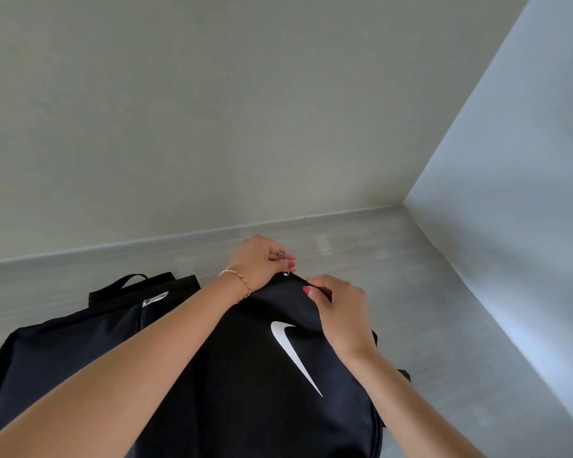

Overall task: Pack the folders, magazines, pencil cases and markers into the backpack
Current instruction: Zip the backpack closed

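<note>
Head view: the black fabric backpack with a white swoosh (245,375) lies on the grey wood-grain worktop (394,259). Left hand (262,262) pinches a metal zipper pull (282,254); right hand (341,309) grips the top fabric. No folders, magazines, cases or markers visible; whether they are packed cannot be told.

Backpack (262,375) on the worktop (394,259), toward its near edge, well short of the back-right corner. Left hand (258,262) at the backpack's far top edge; right hand (341,312) just right of it, on the top.
</note>
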